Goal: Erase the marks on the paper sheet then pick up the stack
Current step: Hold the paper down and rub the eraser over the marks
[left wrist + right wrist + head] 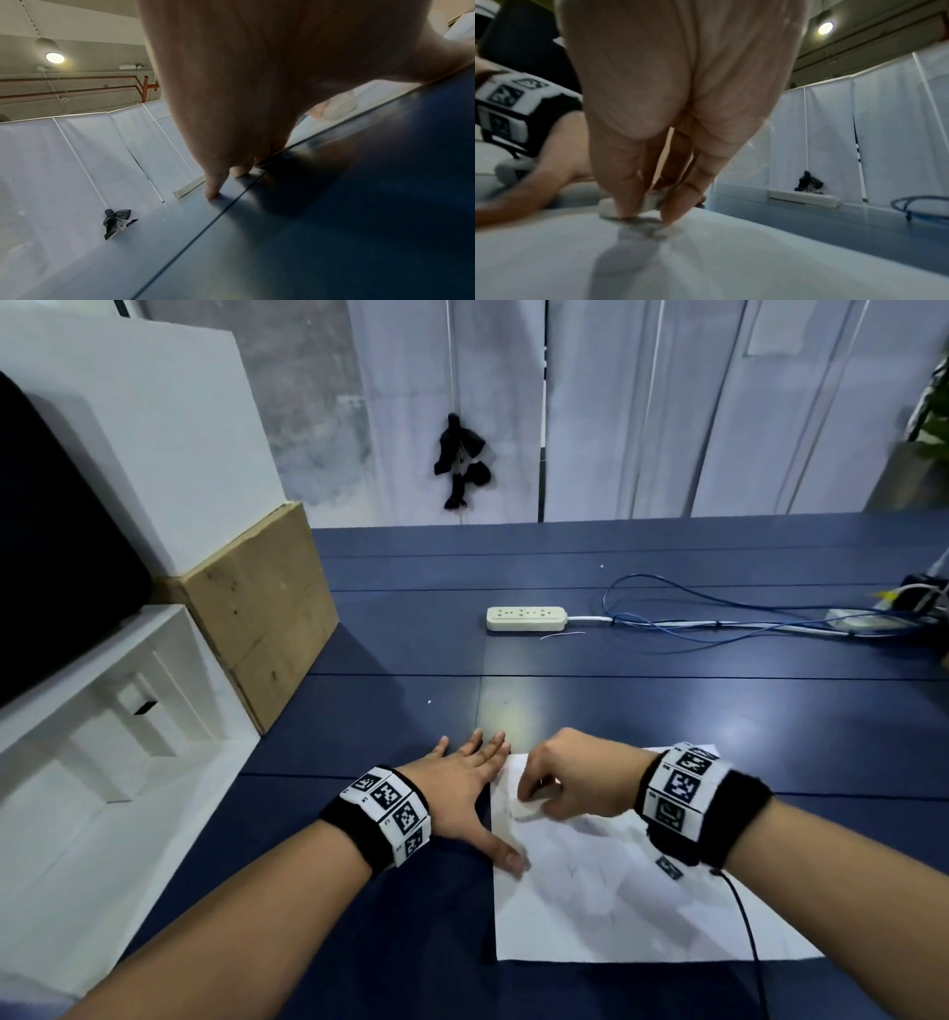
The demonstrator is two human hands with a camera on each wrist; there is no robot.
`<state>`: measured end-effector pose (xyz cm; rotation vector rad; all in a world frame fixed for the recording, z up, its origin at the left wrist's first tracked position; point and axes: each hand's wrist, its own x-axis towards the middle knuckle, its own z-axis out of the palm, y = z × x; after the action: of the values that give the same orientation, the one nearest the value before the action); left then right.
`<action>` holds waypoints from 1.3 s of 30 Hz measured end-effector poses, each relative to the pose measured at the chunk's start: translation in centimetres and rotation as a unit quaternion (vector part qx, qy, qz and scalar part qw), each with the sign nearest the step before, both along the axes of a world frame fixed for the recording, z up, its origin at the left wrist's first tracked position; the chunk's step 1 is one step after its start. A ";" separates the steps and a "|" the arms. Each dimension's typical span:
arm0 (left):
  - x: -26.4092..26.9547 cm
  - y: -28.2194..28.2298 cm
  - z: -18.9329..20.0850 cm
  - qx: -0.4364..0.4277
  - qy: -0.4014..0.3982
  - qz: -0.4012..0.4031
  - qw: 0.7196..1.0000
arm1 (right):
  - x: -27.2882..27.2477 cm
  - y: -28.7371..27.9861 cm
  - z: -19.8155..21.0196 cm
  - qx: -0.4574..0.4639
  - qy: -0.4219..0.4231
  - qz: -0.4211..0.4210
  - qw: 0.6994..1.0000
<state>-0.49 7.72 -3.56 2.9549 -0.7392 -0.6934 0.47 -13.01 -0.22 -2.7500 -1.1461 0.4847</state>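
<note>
Paper sheet: we see the white paper sheet [616,906] lying flat on the dark blue table [667,701], close to the near edge and right of the middle; its left edge runs away from us toward the far side. Whether more sheets lie beneath it we cannot tell.
Marks: we make out faint grey marks [570,870] across the middle of the sheet, smudged and too blurred to read.
Eraser: a small white eraser [529,811] sits on the sheet near its far left corner, touching the paper.
Right hand: our right hand [575,783] has its fingers curled down round the eraser, pinching it between thumb and fingertips [628,205] and pressing it onto the sheet; the right wrist view shows a grey smudge on the paper just under the grip.
Left hand: our left hand [462,793] lies flat with straight, spread fingers, holding nothing. Most of the palm rests on the table beside the sheet's left edge, while the thumb [506,857] reaches over that edge onto the paper.
Wrists: both carry black bands with black-and-white square markers.
Power strip: a cream power strip [526,618] lies toward the table's far side, well apart from the sheet, its white cord running to the right edge among blue cables [719,613].
</note>
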 end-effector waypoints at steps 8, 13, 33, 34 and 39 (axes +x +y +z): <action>-0.4 0.1 0.2 -0.019 -0.033 0.005 0.999 | 1.0 0.6 -1.1 -0.007 -0.072 0.007 0.997; -1.4 0.4 0.2 -0.005 -0.055 0.010 0.998 | 0.9 0.0 -1.0 0.009 -0.063 0.009 0.998; -1.5 0.7 0.2 -0.024 -0.009 0.008 1.000 | 2.3 0.5 0.1 -0.006 -0.050 -0.014 0.999; -1.5 0.7 0.3 -0.023 -0.007 0.010 1.000 | 2.7 0.6 0.1 -0.003 -0.053 -0.026 0.998; -1.3 0.7 0.2 -0.025 0.002 0.014 1.000 | 0.0 -0.2 -0.2 -0.025 -0.006 0.012 1.000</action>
<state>-1.81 8.38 -3.40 2.9134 -0.7017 -0.6681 0.51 -13.24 -0.44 -2.7883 -1.1884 0.5083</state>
